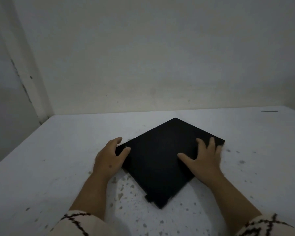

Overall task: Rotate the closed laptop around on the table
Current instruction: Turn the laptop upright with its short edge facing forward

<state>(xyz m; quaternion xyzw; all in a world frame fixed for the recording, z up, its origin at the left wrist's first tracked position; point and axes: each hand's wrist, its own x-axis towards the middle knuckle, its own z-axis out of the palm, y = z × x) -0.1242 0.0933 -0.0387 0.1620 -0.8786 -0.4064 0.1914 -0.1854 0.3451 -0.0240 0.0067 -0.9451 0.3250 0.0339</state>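
Note:
A closed black laptop lies flat on the white speckled table, turned diagonally so one corner points at me and one at the wall. My left hand grips its left corner, thumb on the lid and fingers curled around the edge. My right hand lies on the lid near the right corner, fingers spread and reaching over the right edge.
A bare pale wall stands right behind the table's far edge, close to the laptop's far corner. The table's left edge runs diagonally beside a wall corner. A small dark mark lies far right.

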